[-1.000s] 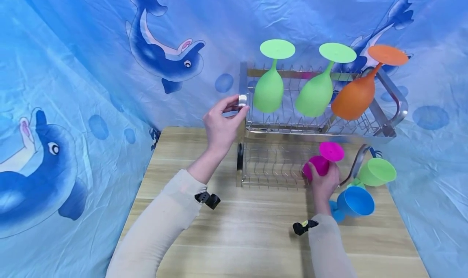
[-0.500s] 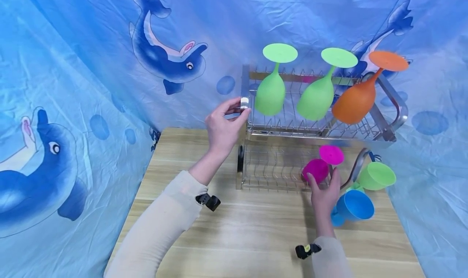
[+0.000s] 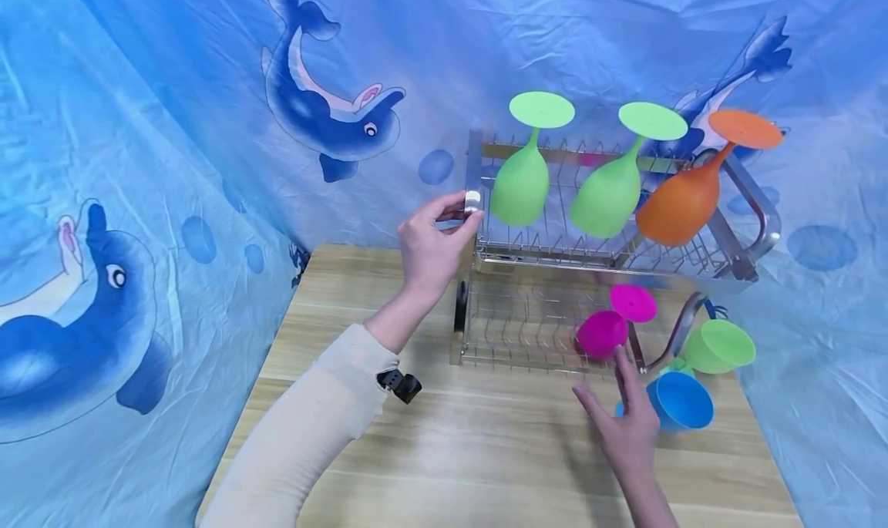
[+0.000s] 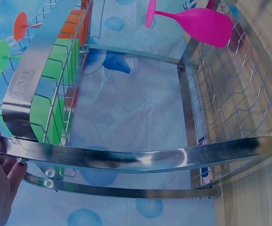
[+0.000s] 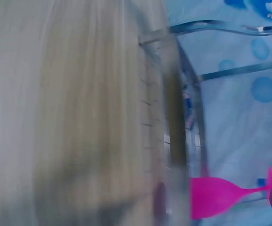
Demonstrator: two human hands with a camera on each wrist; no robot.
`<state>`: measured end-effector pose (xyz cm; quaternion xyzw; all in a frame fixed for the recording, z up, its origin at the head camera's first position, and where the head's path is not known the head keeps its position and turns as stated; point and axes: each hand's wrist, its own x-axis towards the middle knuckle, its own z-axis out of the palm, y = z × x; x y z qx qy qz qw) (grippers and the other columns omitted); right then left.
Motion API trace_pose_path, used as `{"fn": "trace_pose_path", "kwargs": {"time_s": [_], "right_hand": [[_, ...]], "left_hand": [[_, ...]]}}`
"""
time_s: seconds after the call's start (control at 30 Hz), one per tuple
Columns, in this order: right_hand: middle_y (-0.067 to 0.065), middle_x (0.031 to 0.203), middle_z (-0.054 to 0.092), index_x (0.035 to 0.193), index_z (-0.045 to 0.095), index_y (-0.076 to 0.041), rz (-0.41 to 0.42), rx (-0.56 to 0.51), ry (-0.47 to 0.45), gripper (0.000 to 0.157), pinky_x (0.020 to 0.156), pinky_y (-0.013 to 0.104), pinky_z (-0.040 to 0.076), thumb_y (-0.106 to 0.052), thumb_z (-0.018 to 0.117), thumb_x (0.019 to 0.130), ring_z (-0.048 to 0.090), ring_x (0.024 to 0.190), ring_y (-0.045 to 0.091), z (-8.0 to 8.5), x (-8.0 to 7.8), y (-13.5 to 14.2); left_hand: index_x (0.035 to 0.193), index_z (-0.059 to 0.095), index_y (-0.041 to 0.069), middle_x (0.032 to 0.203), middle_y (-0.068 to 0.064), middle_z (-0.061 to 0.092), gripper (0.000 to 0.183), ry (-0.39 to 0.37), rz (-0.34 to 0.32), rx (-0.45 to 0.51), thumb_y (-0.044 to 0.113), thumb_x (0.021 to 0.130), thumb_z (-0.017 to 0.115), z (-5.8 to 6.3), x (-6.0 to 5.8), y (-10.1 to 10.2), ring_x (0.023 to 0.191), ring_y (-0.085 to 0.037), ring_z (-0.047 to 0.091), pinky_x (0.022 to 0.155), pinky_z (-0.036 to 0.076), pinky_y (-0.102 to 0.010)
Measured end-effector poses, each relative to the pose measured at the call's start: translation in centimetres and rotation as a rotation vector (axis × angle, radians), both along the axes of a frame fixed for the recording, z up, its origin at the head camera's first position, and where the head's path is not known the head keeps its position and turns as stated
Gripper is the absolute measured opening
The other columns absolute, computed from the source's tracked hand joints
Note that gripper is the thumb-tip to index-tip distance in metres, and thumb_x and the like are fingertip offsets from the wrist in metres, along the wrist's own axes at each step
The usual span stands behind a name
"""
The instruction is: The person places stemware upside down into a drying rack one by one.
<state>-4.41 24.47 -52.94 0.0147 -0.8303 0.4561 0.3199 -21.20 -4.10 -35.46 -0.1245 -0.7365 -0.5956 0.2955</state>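
Note:
My left hand [image 3: 433, 247] grips the left side frame of a two-tier metal dish rack [image 3: 617, 270] with thumb and fingers. A magenta goblet [image 3: 602, 334] stands upside down on the lower tier, at its right end. Just in front of it is my right hand [image 3: 634, 420], fingers spread and holding nothing, its index fingertip overlapping the goblet's bowl in the head view. In the left wrist view the magenta goblet [image 4: 209, 26] rests rim-down on the wire shelf. The right wrist view is blurred and shows part of the goblet [image 5: 213, 195].
Upside-down on the upper tier are two green goblets [image 3: 520, 189] and an orange goblet [image 3: 680, 204]. A blue goblet [image 3: 683, 401] and a light green goblet [image 3: 721, 347] lie on the wooden table [image 3: 430, 451], right of the rack. A blue dolphin-print curtain [image 3: 208, 127] surrounds the table.
My right hand has let go of the magenta goblet and drawn back toward the front. The goblet stays on the lower tier. My left hand keeps its grip on the frame.

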Motion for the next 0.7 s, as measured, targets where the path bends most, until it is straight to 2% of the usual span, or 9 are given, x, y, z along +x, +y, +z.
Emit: {"fn": "trace_pose_path", "kwargs": {"time_s": [0.1,0.17,0.2,0.3,0.37,0.43,0.53,0.63,0.7], "right_hand": [[0.027,0.15,0.059,0.153,0.056,-0.002,0.018,0.075,0.063,0.095,0.112,0.009,0.041,-0.002,0.097,0.067,0.05,0.14,-0.005,1.6,0.8,1.6],[0.025,0.152,0.058,0.155,0.055,-0.005,0.002,0.114,0.019,0.096,0.114,0.01,0.039,-0.006,0.098,0.069,0.05,0.143,0.0,2.7,1.1,2.8],[0.023,0.154,0.056,0.157,0.053,-0.009,-0.017,0.128,-0.036,0.097,0.118,0.016,0.039,-0.007,0.098,0.071,0.049,0.145,0.006,3.2,1.3,3.4],[0.021,0.163,0.048,0.165,0.042,-0.016,-0.07,0.159,-0.251,0.102,0.125,0.048,0.04,-0.009,0.096,0.079,0.046,0.151,0.033,4.5,1.5,5.3],[0.024,0.166,0.041,0.169,0.032,-0.017,-0.098,0.191,-0.385,0.103,0.12,0.069,0.036,-0.017,0.093,0.085,0.04,0.15,0.05,4.9,1.7,6.6],[0.03,0.168,0.034,0.171,0.024,-0.014,-0.094,0.21,-0.455,0.106,0.113,0.081,0.032,-0.022,0.09,0.089,0.034,0.149,0.059,5.0,1.8,8.0],[0.034,0.17,0.024,0.172,0.014,-0.007,-0.081,0.233,-0.499,0.11,0.116,0.082,0.025,-0.026,0.088,0.092,0.025,0.152,0.062,4.8,2.0,9.9],[0.036,0.172,0.014,0.171,0.008,-0.002,-0.078,0.233,-0.536,0.114,0.119,0.081,0.018,-0.03,0.086,0.093,0.016,0.154,0.062,4.4,2.4,11.6],[0.036,0.172,0.013,0.171,0.007,-0.002,-0.08,0.235,-0.546,0.115,0.119,0.082,0.018,-0.03,0.087,0.093,0.016,0.154,0.063,3.9,2.7,12.5]], "left_hand": [[0.119,0.078,-0.001,0.11,-0.016,0.08,0.033,-0.007,-0.01,0.002,0.011,0.09,0.088,-0.1,0.1,0.1,0.097,-0.024,0.078,0.08,0.064,-0.021],[0.119,0.078,-0.001,0.109,-0.015,0.08,0.033,-0.014,-0.013,0.007,0.01,0.089,0.088,-0.1,0.1,0.0,0.097,-0.024,0.078,0.08,0.065,-0.022],[0.118,0.078,-0.001,0.109,-0.015,0.08,0.033,-0.017,-0.014,0.008,0.01,0.089,0.088,-0.1,0.1,0.0,0.096,-0.023,0.078,0.08,0.065,-0.022],[0.118,0.077,-0.001,0.109,-0.014,0.08,0.033,-0.024,-0.026,0.007,0.009,0.089,0.088,0.0,0.0,-0.3,0.096,-0.023,0.077,0.079,0.065,-0.022],[0.119,0.077,0.0,0.11,-0.014,0.08,0.034,-0.03,-0.052,0.003,0.01,0.089,0.088,0.1,-0.1,-0.5,0.097,-0.023,0.077,0.08,0.065,-0.023],[0.121,0.076,0.0,0.111,-0.015,0.079,0.036,-0.039,-0.078,-0.005,0.011,0.089,0.089,0.3,-0.2,-0.8,0.098,-0.023,0.077,0.08,0.065,-0.024],[0.122,0.076,0.0,0.115,-0.016,0.078,0.039,-0.057,-0.101,-0.03,0.013,0.089,0.089,0.5,-0.3,-1.5,0.1,-0.024,0.078,0.082,0.065,-0.024],[0.122,0.077,0.003,0.117,-0.014,0.078,0.038,-0.082,-0.09,-0.093,0.018,0.09,0.09,0.4,-0.3,-2.6,0.102,-0.024,0.078,0.083,0.065,-0.023],[0.123,0.077,0.005,0.12,-0.012,0.078,0.039,-0.103,-0.082,-0.137,0.022,0.09,0.09,0.2,-0.2,-3.3,0.104,-0.023,0.078,0.084,0.064,-0.023]]}}
